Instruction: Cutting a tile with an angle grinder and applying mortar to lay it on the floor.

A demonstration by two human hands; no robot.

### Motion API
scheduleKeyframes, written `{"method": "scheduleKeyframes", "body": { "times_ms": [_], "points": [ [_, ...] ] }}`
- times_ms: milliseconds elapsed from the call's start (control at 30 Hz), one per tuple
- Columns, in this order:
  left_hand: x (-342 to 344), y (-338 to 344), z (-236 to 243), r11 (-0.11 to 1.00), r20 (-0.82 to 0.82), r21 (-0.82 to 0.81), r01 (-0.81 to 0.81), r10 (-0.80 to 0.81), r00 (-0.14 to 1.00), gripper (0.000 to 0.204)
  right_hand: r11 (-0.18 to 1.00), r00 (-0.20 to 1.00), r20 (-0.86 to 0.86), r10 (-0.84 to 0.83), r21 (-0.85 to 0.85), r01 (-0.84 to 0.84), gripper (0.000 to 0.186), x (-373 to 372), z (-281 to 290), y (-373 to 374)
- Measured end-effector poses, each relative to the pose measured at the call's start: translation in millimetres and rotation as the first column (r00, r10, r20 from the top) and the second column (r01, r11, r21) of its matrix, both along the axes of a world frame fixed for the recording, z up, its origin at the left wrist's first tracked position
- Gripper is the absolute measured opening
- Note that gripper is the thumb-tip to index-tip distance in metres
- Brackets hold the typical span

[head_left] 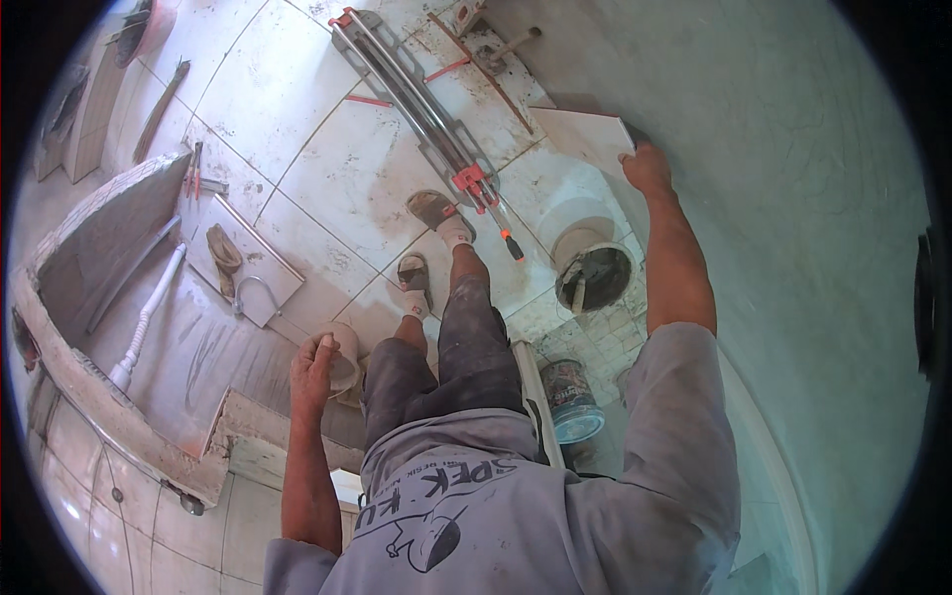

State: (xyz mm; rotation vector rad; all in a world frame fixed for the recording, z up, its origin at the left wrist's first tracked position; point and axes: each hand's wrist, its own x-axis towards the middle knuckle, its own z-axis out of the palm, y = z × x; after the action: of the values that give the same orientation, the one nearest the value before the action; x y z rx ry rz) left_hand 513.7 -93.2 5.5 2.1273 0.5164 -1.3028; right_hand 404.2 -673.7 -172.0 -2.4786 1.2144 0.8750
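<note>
My right hand (pixel 647 167) reaches far forward on the right, closed on the upper edge of a white tile (pixel 583 134) that stands tilted by the grey wall. At the left, my left hand (pixel 313 365) is closed beside a pale round bucket (pixel 344 359); whether anything is between its fingers is hidden. A dark bucket (pixel 593 278) with a stick-like handle in it stands on the floor below the tile. Ahead of my feet lies a long tile cutter (pixel 416 109) with metal rails, a red carriage and an orange-and-black handle.
A low curved wall (pixel 59 233) with a white corrugated pipe (pixel 149 317) lies to the left. Near it, a cloth rests on a tile piece (pixel 283 283). A paint can (pixel 570 397) stands at my right. A hammer (pixel 511 45) lies beyond the cutter.
</note>
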Motion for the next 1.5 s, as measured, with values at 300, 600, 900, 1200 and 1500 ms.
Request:
{"method": "scheduleKeyframes", "body": {
  "times_ms": [300,600,900,1200,1500],
  "points": [
    [-6.1,-4.4,-10.1,0.998,-0.037,-0.027,-0.065,0.064,0.997,0.045,0.987,0.992,0.115,-0.054,-0.142,0.07,0.034,2.5,28.3,5.1],
    [-6.4,-10.3,-16.9,0.998,-0.05,-0.037,-0.047,0.045,0.998,0.048,0.917,0.962,0.208,0.176,-0.389,-0.084,0.05,-13.8,24.7,35.3],
    [-17.0,22.1,7.1,0.99,0.09,-0.046,-0.134,0.137,0.986,0.042,0.908,0.947,0.125,0.297,-0.344,-0.239,0.054,6.0,3.6,46.9],
    [-60.2,31.0,103.6,0.838,0.417,-0.207,-0.504,0.542,0.73,0.039,0.751,0.777,0.05,0.628,0.221,-0.622,0.041,140.0,35.0,125.3],
    [-259.1,91.6,142.1,0.349,0.685,-0.215,-0.912,0.72,0.114,0.036,0.071,0.148,0.475,0.867,0.176,-0.982,0.04,274.3,145.9,471.9]
  ]
}}
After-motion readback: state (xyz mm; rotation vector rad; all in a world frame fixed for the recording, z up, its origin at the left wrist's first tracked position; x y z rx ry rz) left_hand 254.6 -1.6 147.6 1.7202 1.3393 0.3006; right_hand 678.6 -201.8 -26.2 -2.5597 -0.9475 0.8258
